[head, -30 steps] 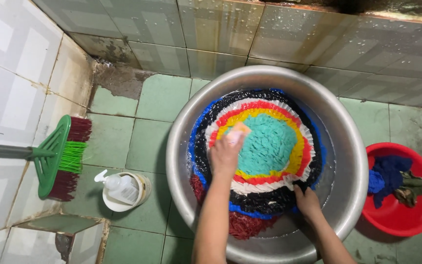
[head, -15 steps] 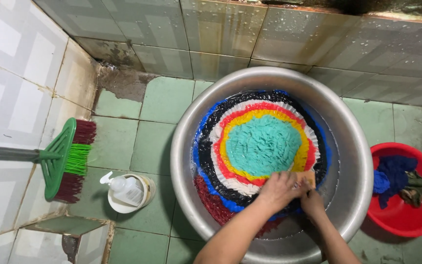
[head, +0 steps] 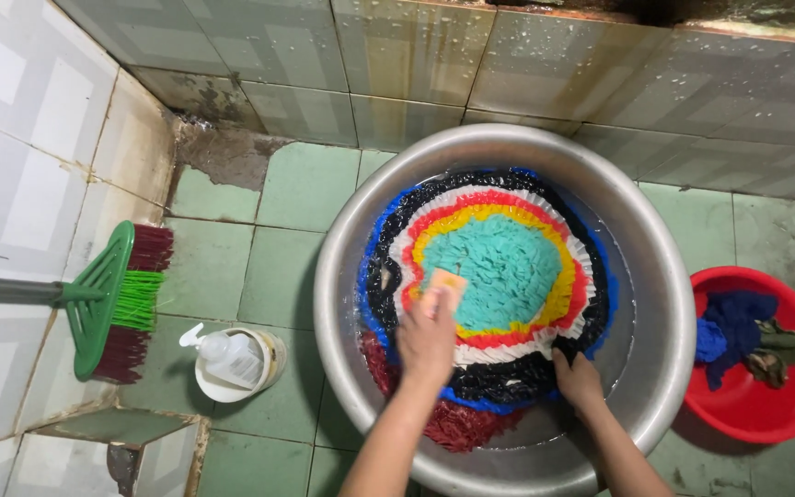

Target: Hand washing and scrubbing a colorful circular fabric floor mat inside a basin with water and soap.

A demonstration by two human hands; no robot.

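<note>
A round rag rug (head: pixel 499 267) with a teal middle and yellow, red, white, black and blue rings lies wet in a big metal basin (head: pixel 664 276). My left hand (head: pixel 427 339) holds a small orange scrubbing block (head: pixel 446 281) and presses it on the rug's left side, over the red and yellow rings. At the rug's lower right, my right hand (head: pixel 577 379) rests on the black edge and holds it down. A dark red fringe of the rug shows below my left wrist.
A green broom (head: pixel 112 299) with red and green bristles leans at the left wall. A pump bottle sits in a small white tub (head: pixel 232 361) beside the basin. At the right, a red bowl (head: pixel 756 405) holds dark blue and green cloths. Tiled walls close the back and left.
My left hand swept the block from the rug's upper left to its lower right, then back to the left side. The right hand stayed on the rug's edge.
</note>
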